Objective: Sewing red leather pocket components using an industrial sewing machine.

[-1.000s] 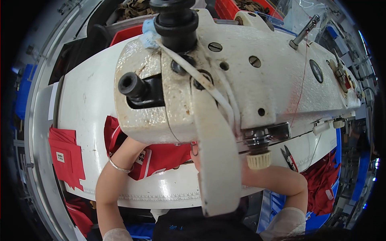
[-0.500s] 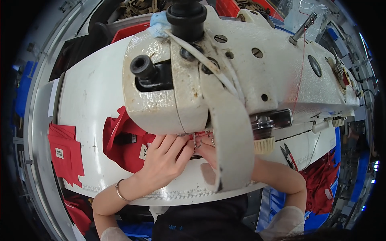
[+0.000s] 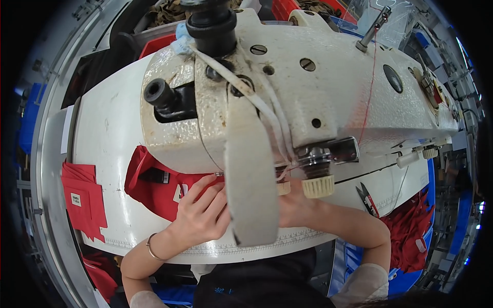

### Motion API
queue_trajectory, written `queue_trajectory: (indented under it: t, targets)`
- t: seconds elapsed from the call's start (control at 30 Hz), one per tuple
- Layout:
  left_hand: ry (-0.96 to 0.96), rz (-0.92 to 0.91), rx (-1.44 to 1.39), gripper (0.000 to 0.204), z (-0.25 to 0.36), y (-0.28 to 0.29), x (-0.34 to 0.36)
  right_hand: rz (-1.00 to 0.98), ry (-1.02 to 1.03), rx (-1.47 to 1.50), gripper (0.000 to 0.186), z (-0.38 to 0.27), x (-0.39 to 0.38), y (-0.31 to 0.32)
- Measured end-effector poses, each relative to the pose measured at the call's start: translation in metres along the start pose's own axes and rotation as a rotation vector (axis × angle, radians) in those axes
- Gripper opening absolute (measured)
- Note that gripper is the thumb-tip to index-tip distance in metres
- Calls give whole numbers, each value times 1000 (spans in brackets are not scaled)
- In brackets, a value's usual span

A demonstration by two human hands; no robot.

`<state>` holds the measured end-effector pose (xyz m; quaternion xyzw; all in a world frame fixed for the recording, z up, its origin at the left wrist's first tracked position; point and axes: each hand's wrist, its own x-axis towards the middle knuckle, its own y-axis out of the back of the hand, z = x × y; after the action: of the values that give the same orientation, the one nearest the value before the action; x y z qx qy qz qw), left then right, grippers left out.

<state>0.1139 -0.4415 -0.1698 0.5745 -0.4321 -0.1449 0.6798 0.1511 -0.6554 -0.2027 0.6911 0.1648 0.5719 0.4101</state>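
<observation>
A white sewing machine (image 3: 354, 77) stands over a white table (image 3: 105, 128), with a pale hanging strip (image 3: 251, 179) in front of its head. My left hand (image 3: 200, 215) is closed on a red fabric piece (image 3: 151, 185) at the needle area, fingers bent, their tips partly hidden. The piece lies folded, with a white label showing near my fingers. My right hand (image 3: 294, 205) is just right of the strip, below a cream knob (image 3: 318, 186), its fingers hidden by the machine. Black-handled thread snips (image 3: 368, 200) lie to its right.
A stack of red pieces with labels (image 3: 84, 200) lies at the table's left. A heap of red fabric (image 3: 405, 236) fills a blue bin at the right. More red cloth (image 3: 97, 272) hangs below the left edge. Bins of brown pieces (image 3: 172, 13) stand behind the machine.
Since a second ago my left hand has come into fuller view, fingers now on the fabric by the needle area. The fabric's left part has shifted and folded up. The view has moved slightly.
</observation>
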Motion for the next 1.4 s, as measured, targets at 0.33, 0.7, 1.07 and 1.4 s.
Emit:
queue_trajectory:
  t: [0.33,0.7,1.07,1.4]
  targets:
    - [45,112,-12,23,4,-4,10,-9,16,66,27,5,0,0]
    - [-2,-8,-123,31,1,-2,-3,-215,75,-59,35,-12,-9,2]
    - [56,-66,-334,43,-12,-6,-5,-293,-182,57,16,-17,-5,16]
    - [102,-61,-234,32,-41,-27,-2,-135,-257,-1,12,3,-13,-21]
